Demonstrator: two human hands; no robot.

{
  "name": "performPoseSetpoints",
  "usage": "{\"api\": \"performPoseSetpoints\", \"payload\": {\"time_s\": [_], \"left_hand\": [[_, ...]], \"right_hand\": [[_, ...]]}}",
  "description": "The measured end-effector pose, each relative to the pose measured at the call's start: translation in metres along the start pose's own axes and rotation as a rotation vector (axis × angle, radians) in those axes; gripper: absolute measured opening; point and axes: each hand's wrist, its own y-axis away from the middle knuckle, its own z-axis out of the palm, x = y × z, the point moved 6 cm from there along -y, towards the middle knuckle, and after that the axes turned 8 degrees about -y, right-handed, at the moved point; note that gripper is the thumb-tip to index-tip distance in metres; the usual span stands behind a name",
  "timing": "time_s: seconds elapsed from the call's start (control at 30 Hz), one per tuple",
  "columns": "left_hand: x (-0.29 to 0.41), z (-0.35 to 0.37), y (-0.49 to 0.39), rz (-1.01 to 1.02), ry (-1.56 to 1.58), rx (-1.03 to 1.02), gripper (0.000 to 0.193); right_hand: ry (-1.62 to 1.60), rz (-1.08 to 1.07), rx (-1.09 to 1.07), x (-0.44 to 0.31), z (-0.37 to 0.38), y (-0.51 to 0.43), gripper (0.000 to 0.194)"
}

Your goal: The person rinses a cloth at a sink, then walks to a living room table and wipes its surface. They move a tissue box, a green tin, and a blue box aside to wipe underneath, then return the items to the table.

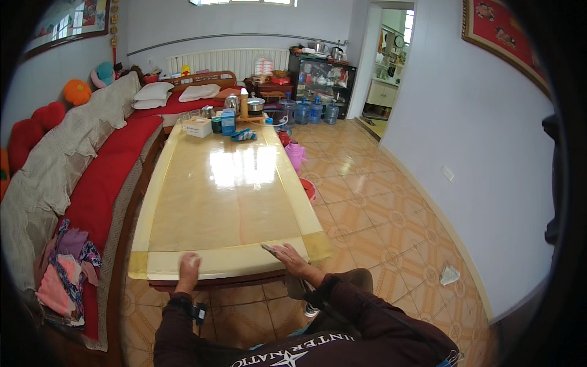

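Before me stands a long table (197, 211) with a glossy cream and beige top. My left hand (189, 269) is at its near edge, fingers partly curled; whether anything is in it I cannot tell. Over the near right part of the edge is my right hand (291, 260), palm down with the fingers reaching left. A small thin dark thing (268, 248) shows at its fingertips, too small to identify, and whether the hand grips it is unclear. A dark strap with a small black device (199, 314) is at my left wrist.
At the table's far end are a white tissue box (198, 127), a blue box (228, 123), a folded cloth (243, 134) and a lidded pot (255, 105). A sofa with red covers (107, 183) runs along the left. Right of the table stand a pink thermos (295, 155) and a red bucket (309, 188).
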Motion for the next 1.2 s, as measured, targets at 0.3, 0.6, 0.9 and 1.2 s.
{"api": "performPoseSetpoints", "payload": {"time_s": [0.3,0.6,0.9,1.2], "left_hand": [[0.192,0.044,0.096,0.040,0.764,-0.463,0.063],[0.182,0.034,0.110,-0.380,1.139,-0.283,0.035],[0.180,0.041,0.113,-0.190,1.006,-0.310,0.046],[0.142,0.056,0.104,-0.410,1.011,-0.402,0.046]], "right_hand": [[-0.051,-0.233,-0.048,-0.103,0.045,-0.022,0.044],[-0.564,-0.046,0.262,-0.081,0.012,0.019,0.039],[-1.038,0.423,-0.202,-0.089,0.032,0.034,0.040],[-0.493,-0.149,-0.076,-0.108,0.026,0.012,0.034]]}}
